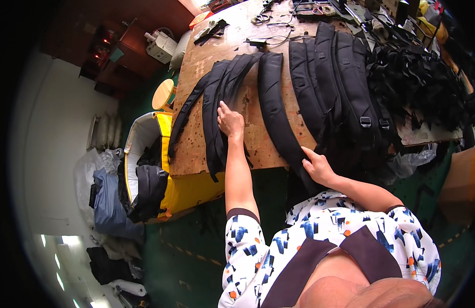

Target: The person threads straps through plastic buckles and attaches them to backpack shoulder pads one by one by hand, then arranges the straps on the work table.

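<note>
Black padded shoulder straps lie in curved rows across the wooden worktable [196, 159]. My left hand [230, 121] reaches up to the left-hand group, its fingers curled at the edge of a strap [228, 82]. Part of that strap is hidden by the hand and slightly smeared. A single wide strap [272, 97] lies apart in the middle and bends down over the front edge of the table. My right hand [319, 168] grips its lower right edge between thumb and fingers. Right of it, several more straps [330, 77] overlap, some with buckles [365, 122].
A heap of black webbing [417, 87] covers the table's right side. Scissors [260, 19] and cables lie at the back. A yellow-sided bin [168, 133] with black pieces stands left of the table, near a round stool [163, 94]. A cardboard box [460, 185] stands at right.
</note>
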`<state>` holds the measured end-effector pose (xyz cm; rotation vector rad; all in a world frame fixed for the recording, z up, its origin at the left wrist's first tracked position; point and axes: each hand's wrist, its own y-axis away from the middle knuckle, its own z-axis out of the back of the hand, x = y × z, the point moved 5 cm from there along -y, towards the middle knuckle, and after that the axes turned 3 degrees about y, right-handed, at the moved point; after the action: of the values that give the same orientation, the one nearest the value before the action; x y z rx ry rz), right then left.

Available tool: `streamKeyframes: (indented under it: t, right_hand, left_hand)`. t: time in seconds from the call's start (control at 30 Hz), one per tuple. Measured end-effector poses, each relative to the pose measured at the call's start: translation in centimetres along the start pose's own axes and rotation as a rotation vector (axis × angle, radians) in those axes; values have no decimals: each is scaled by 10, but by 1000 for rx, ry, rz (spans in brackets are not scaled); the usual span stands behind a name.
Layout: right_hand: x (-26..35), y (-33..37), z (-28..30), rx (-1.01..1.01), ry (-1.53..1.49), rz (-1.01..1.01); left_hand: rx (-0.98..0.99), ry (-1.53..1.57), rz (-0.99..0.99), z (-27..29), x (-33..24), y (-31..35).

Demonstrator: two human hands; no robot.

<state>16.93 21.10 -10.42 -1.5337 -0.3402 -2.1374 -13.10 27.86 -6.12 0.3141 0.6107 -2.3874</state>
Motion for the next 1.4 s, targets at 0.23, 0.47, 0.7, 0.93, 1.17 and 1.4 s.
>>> streamKeyframes:
  t: [0.23,0.47,0.7,0.93,1.17,1.4]
  right_hand:
    - [12,-16,18,-50,-15,-41]
    - [12,-19,33,-46,63,-138]
    - [3,-28,29,-69,230,-113]
    - [-14,-41,7,140,677,-171]
    - [-10,-34,7,248,844,-105]
    - [1,-28,9,175,963,-47]
  left_hand:
    - [104,85,-169,-9,-35,42]
    - [321,270,-50,-35,-54,107]
    - [349,182,155,-7,-13,95]
    - [307,-37,118,-2,-29,99]
    - [261,1400,426,-25,0,81]
    - [442,669,212,-47,-35,112]
